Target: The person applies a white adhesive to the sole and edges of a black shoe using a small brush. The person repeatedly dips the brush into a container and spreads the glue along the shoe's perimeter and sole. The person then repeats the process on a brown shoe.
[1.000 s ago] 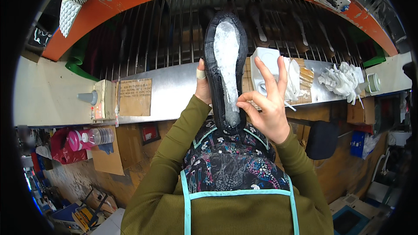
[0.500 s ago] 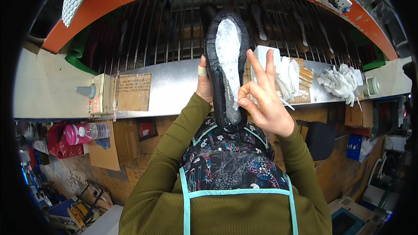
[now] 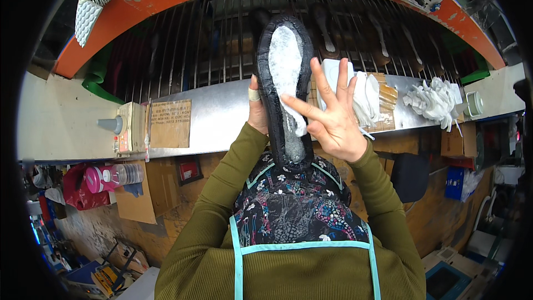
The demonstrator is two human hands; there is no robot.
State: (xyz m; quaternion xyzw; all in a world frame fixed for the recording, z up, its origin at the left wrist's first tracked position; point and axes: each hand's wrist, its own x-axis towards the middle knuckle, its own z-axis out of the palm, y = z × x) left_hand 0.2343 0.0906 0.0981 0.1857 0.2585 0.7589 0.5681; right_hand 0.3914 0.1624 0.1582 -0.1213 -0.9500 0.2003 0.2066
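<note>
A black shoe upper (image 3: pixel 305 55) is held up with its underside toward me, toe pointing away. My left hand (image 3: pixel 257 114), with a bandage around one finger, grips its left side; most of those fingers are hidden behind it. A white sole filler (image 3: pixel 285 55) covers the middle of the underside. Its narrow lower end curls loose over a greyish, glue-like heel area. My right hand (image 3: pixel 335 119) is on the right side with fingers spread. Its index fingertip rests on the white filler near the waist of the shoe, and nothing is gripped in it.
Beyond the shoe, a metal ledge (image 3: pixel 222 103) fronts a rack of bars (image 3: pixel 225 44) with several dark shoes on it. White pieces (image 3: pixel 363 100) lie on cardboard to the right, near a crumpled white pile (image 3: pixel 436 103). A cardboard sheet (image 3: pixel 170 124) lies left.
My right hand has let go of the filler's lower end, spread its fingers and put the index fingertip higher up on it. The shoe upper has shifted slightly left.
</note>
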